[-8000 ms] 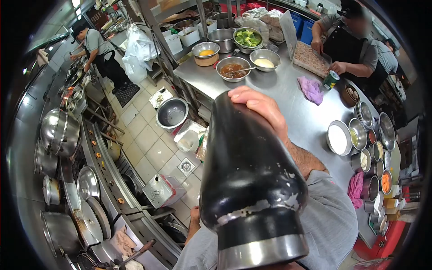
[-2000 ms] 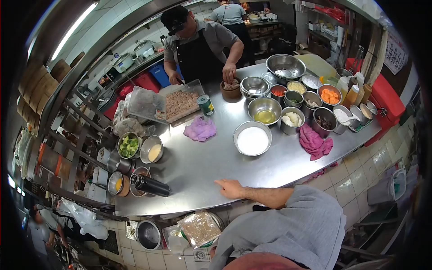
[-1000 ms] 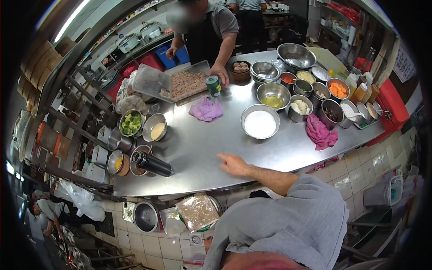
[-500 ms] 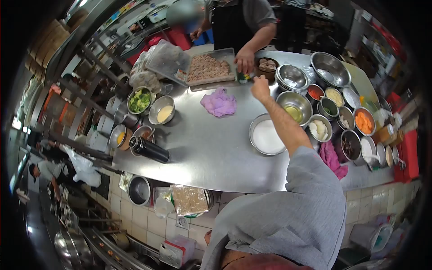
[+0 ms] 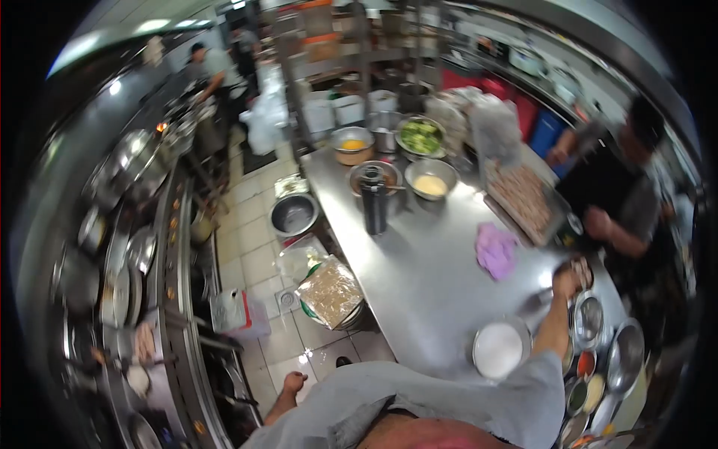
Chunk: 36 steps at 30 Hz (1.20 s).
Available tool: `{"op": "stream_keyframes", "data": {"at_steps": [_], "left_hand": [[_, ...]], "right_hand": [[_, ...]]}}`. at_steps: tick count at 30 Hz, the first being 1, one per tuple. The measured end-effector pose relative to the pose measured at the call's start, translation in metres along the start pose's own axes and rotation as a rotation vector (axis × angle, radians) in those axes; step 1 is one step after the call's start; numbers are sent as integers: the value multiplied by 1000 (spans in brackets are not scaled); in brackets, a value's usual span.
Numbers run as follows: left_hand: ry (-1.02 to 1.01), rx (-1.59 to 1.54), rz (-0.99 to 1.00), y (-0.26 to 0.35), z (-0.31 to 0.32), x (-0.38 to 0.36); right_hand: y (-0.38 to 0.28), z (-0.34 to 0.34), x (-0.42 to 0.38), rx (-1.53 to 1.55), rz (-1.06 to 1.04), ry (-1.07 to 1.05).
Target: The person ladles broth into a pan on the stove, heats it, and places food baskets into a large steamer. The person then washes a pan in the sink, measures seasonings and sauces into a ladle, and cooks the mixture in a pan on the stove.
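Observation:
My right hand (image 5: 567, 282) reaches across the steel table (image 5: 426, 277) to a brown bowl of meat pieces (image 5: 582, 272). Its fingers are curled in at the bowl's near side, and what they hold is blurred and partly hidden. A small shiny metal shape shows just left of that hand. Below the forearm stands a metal bowl of white powder or grains (image 5: 499, 349). My left hand (image 5: 296, 382) hangs low over the tiled floor, away from the table, with fingers curled and nothing visible in them. A crumpled purple cloth (image 5: 496, 251) lies on the tabletop.
Across the table stands a person in a black apron (image 5: 598, 187) beside a tray of meat (image 5: 520, 198). A black bottle (image 5: 373, 202) and bowls of broccoli (image 5: 421, 137) and pale yellow liquid (image 5: 431, 184) sit at the far end. Stove and pans line the left.
The view has swung left, bringing the stove side and my left hand into sight. My right hand stays near the brown bowl; the other person's hand has drawn back from it.

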<state>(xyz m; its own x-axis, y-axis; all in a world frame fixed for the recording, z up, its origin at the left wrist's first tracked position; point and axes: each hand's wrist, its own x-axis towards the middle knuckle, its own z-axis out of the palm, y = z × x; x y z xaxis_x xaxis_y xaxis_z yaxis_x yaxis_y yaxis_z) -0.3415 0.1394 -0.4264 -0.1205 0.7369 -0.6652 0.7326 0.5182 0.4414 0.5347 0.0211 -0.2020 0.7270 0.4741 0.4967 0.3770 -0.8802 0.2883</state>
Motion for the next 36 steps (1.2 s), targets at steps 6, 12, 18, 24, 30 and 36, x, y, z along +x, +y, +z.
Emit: {"op": "stream_keyframes", "data": {"at_steps": [6, 12, 18, 24, 30, 36], "left_hand": [[21, 189, 110, 10, -4, -7], [86, 135, 107, 15, 2, -16], [47, 100, 29, 10, 0, -18], [15, 118, 37, -1, -7, 0], [-9, 116, 49, 6, -38, 26], [-65, 2, 52, -14, -75, 88]], "right_hand": [[10, -26, 8, 151, 91, -98], [-27, -143, -5, -33, 165, -166], [-25, -167, -4, -45, 291, -126], [-87, -170, -33, 120, 228, -201], [-117, -226, -45, 364, 64, 10], [-152, -323, -50, 551, -233, 172]]}}
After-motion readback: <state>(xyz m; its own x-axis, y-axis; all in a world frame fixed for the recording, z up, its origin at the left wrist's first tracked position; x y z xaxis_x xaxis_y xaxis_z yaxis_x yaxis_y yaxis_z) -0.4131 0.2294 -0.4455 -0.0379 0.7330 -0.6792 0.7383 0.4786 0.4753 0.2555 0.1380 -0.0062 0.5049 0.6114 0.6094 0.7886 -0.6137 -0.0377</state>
